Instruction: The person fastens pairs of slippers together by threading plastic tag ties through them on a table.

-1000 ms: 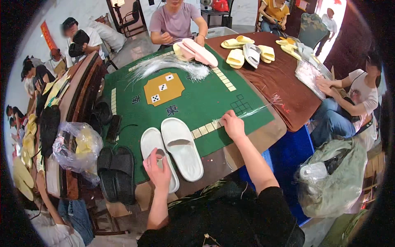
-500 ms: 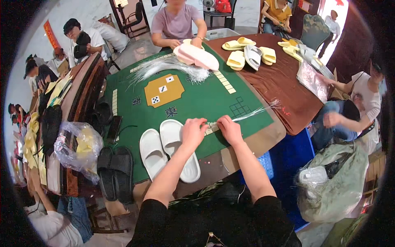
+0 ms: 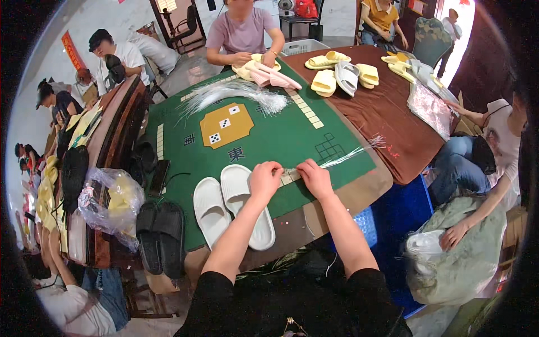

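Both forearms reach forward from lower edge, bare below black sleeves. Left hand (image 3: 265, 178) curled, knuckles up. Right hand (image 3: 315, 177) curled close beside it, fingertips pinched.

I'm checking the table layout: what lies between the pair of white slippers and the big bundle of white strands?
In the head view, only green felt mat with an orange dice-marked panel lies between the white foam slippers and white strand bundle.

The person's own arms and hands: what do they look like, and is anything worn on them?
Both forearms are bare, coming up from the lower edge of the head view. The left hand and right hand wear no gloves; no rings or watch can be made out. Short black sleeves of a dark top cover the upper arms.
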Demonstrator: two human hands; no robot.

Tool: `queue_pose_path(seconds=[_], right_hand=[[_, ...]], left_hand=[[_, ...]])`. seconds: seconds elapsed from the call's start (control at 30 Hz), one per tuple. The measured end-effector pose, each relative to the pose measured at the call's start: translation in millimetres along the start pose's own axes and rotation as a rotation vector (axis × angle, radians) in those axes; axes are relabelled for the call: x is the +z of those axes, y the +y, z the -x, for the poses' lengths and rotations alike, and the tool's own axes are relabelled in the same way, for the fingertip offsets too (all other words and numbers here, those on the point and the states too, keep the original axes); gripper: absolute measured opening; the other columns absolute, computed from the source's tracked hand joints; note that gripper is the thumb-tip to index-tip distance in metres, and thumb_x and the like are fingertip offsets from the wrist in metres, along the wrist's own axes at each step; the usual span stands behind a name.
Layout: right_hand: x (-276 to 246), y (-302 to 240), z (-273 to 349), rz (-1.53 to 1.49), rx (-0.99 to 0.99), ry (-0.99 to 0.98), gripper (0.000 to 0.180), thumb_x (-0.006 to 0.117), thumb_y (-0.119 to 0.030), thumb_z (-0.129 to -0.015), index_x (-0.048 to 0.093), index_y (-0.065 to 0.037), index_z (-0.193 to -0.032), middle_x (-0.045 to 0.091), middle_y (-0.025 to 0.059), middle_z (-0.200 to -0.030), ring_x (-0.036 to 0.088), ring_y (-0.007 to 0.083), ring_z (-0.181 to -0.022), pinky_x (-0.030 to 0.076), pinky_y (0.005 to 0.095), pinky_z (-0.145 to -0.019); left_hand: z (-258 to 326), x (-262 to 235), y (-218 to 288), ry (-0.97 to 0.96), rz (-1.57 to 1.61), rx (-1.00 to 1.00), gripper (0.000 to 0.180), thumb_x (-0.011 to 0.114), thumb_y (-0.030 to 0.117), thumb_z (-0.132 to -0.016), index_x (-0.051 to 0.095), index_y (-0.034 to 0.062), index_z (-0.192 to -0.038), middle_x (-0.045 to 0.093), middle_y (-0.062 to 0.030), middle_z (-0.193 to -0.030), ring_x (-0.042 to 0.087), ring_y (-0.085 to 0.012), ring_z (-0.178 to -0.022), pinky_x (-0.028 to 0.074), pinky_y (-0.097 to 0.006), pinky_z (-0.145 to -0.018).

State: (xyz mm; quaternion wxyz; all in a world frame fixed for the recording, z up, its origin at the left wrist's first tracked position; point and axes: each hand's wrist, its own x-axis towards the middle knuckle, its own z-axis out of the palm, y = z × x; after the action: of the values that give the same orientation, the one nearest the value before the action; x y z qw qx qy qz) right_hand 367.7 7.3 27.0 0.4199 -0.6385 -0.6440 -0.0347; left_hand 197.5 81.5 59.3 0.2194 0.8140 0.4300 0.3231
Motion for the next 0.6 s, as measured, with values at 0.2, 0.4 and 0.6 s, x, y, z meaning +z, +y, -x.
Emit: queue_pose_path(seconds=[0.2,0.4,0.6], right_hand=[[0.1,12.1,3.6,0.026,0.062,0.038,0.01,0.063,-0.01,-0.079,0.064,-0.011,-0.089,0.06,0.0066,-0.089,0.062,0.0308,-0.072,0.051,0.0402,-0.06],[3.1,8.4,1.5,0.038,0.096,0.072,0.008,0.063,-0.011,-0.08,0.064,-0.01,-0.088,0.06,0.007,-0.087,0.062,0.031,-0.071,0.051,0.0406,-0.06],[6.0,7.3,1.9,0.062,0.157,0.035,0.007,0.061,-0.012,-0.083,0.063,-0.011,-0.089,0.059,0.0065,-0.088,0.062,0.032,-0.073,0.05,0.0418,-0.062]], left_hand=[[5.5,-44.9,-4.7,0.137,0.262,-0.115,0.008,0.058,0.014,-0.087,0.058,0.0075,-0.09,0.063,-0.0075,-0.082,0.061,-0.0227,-0.079,0.049,-0.035,-0.071],[33.5,-155.2,-33.3,0.486,0.597,-0.037,0.017,0.045,0.013,-0.095,0.056,0.0005,-0.091,0.06,-0.0078,-0.093,0.055,-0.0145,-0.085,0.044,-0.028,-0.077],[87.0,-228.9,-73.0,0.871,1.108,-0.092,0.016,0.049,0.016,-0.092,0.054,0.0011,-0.09,0.053,-0.007,-0.089,0.049,-0.0138,-0.08,0.038,-0.027,-0.07]])
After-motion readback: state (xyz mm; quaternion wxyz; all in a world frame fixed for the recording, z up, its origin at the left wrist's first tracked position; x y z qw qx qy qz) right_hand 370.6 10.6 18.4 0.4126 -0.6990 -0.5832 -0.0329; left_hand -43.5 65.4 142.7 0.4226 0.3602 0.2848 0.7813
